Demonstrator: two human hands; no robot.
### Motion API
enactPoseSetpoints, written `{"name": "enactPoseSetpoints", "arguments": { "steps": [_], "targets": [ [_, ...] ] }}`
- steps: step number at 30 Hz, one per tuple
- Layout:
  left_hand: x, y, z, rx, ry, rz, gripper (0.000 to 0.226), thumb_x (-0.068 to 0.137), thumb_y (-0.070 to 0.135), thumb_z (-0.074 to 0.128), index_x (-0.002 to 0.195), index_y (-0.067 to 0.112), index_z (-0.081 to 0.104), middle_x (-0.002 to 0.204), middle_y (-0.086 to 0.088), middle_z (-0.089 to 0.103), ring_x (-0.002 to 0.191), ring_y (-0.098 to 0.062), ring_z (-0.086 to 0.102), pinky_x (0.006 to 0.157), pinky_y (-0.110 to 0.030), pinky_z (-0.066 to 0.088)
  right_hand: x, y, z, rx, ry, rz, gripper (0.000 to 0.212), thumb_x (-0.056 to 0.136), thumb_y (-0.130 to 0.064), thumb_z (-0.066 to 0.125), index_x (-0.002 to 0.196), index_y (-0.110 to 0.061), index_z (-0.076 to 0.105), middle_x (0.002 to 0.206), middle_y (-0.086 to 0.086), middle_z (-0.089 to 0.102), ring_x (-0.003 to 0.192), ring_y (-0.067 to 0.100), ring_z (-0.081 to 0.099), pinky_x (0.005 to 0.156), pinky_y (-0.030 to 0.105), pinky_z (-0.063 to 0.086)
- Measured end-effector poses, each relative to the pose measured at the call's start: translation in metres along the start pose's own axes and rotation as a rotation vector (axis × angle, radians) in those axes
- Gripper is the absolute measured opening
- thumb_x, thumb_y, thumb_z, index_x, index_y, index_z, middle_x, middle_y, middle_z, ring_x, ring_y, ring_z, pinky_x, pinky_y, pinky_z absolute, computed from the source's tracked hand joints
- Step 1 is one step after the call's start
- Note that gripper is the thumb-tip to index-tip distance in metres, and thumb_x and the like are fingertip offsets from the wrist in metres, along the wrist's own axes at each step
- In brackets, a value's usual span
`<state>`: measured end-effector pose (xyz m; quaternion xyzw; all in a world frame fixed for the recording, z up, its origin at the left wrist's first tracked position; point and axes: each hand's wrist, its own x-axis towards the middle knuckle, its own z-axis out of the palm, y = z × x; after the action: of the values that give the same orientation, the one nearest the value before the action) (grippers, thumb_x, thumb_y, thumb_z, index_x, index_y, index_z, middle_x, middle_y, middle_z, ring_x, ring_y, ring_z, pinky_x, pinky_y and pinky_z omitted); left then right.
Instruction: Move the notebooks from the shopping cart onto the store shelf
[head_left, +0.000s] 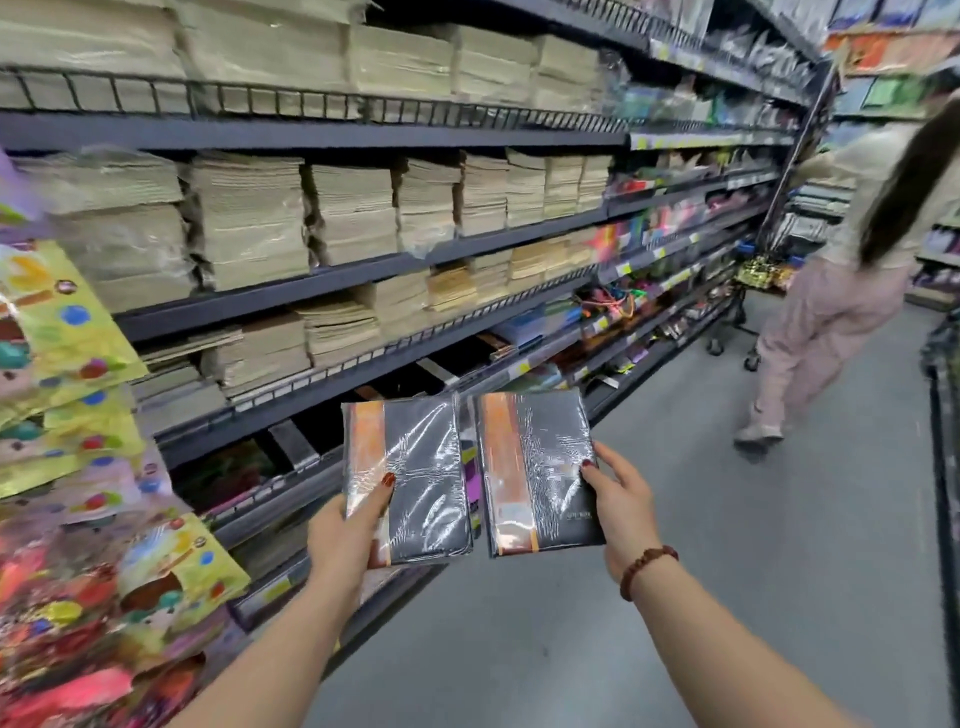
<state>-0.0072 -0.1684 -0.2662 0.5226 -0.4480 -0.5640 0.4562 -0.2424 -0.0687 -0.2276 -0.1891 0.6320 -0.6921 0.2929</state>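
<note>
Two dark notebooks with an orange stripe, each wrapped in shiny plastic, are held side by side in front of me. My left hand (349, 525) grips the left notebook (415, 483) at its lower left edge, thumb on the cover. My right hand (621, 512) grips the right notebook (535, 467) at its right edge. Both hover in the aisle just off the lower tiers of the dark store shelf (363, 273), which runs along the left. The shopping cart I took them from is not in view.
Stacks of beige paper pads (249, 223) fill the upper shelves. Colourful packets (62, 364) hang at the far left. A person (841, 270) stands down the aisle on the right beside a cart (737, 317). Grey floor (727, 545) lies open on the right.
</note>
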Motion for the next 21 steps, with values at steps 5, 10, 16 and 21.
{"name": "enactPoseSetpoints", "arguments": {
  "steps": [5,10,16,21],
  "targets": [
    [0.053,-0.003,0.032,-0.006,0.051,-0.050,0.039,0.072,0.042,0.077,0.098,0.014,0.068,0.090,-0.009,0.073,0.080,-0.029,0.069,0.078,-0.048,0.057,0.062,0.001,0.020,-0.030,-0.058,0.046,0.032,0.090,0.002,0.051,0.116,-0.013,0.062,0.083,-0.003,0.068,0.069,0.011,0.063,0.065,0.020,0.053],
    [0.087,-0.015,0.054,-0.013,0.097,-0.117,0.049,0.064,0.048,0.080,0.099,0.015,0.068,0.093,-0.010,0.074,0.085,-0.031,0.070,0.082,-0.051,0.056,0.119,0.009,0.036,-0.056,-0.129,0.103,0.031,0.090,0.000,0.052,0.112,-0.020,0.063,0.086,0.000,0.069,0.074,0.017,0.065,0.069,0.027,0.053],
    [0.112,-0.022,0.094,-0.046,0.245,-0.147,0.025,0.077,0.032,0.076,0.091,0.011,0.070,0.089,-0.018,0.073,0.083,-0.038,0.069,0.079,-0.051,0.056,0.195,0.023,0.050,-0.108,-0.277,0.154,0.031,0.090,0.000,0.053,0.114,-0.016,0.064,0.097,0.005,0.068,0.084,0.023,0.065,0.079,0.034,0.053],
    [0.124,-0.027,0.133,-0.065,0.380,-0.159,0.028,0.079,0.032,0.074,0.095,0.010,0.068,0.086,-0.013,0.073,0.080,-0.033,0.069,0.074,-0.044,0.057,0.260,0.022,0.058,-0.171,-0.442,0.160,0.029,0.091,-0.003,0.053,0.112,-0.021,0.061,0.099,-0.004,0.066,0.089,0.014,0.062,0.084,0.033,0.050]
  ]
}}
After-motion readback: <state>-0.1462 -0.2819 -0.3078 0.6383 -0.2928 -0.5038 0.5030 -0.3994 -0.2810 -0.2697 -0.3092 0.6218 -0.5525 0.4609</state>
